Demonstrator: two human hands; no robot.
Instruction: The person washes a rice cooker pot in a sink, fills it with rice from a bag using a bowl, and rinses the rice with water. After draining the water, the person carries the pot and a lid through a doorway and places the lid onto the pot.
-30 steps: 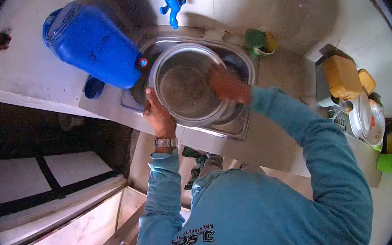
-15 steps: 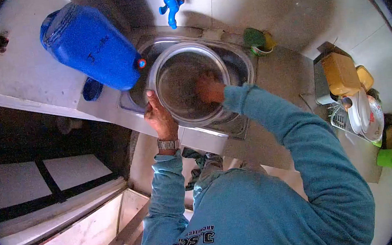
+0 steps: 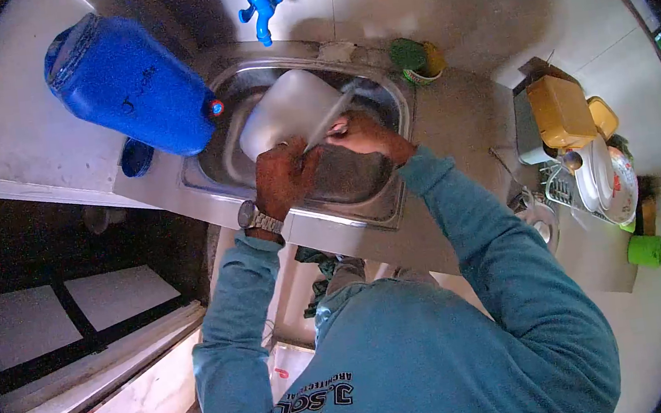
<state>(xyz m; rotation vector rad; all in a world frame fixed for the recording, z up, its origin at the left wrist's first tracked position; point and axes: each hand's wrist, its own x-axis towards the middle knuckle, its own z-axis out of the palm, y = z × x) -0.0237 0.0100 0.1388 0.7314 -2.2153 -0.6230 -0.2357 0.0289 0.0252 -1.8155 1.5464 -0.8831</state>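
A silvery metal pot point(image 3: 287, 109) is tipped on its side over the stainless steel sink point(image 3: 351, 175), its pale outer wall up and its rim facing right and toward me. My left hand point(image 3: 285, 177) is closed on the near end of the rim, with a metal-banded watch on that wrist. Against the rim, farther right, my right hand point(image 3: 367, 134) has its fingers curled. Whether those fingers pinch the rim or something inside it is partly hidden. The pot's inside is turned out of my sight.
A blue plastic drum point(image 3: 133, 86) lies tilted left of the sink, with a blue lid point(image 3: 136, 157) beside it. The blue faucet point(image 3: 261, 14) juts from the wall. A green-and-yellow scrubber container point(image 3: 418, 62) stands behind right. Farther right is a dish rack point(image 3: 560, 184) with plates.
The pot has gone from upright, mouth up, to tipped on its side. My right hand has come out of its inside to the rim. My left hand has shifted along with the rim.
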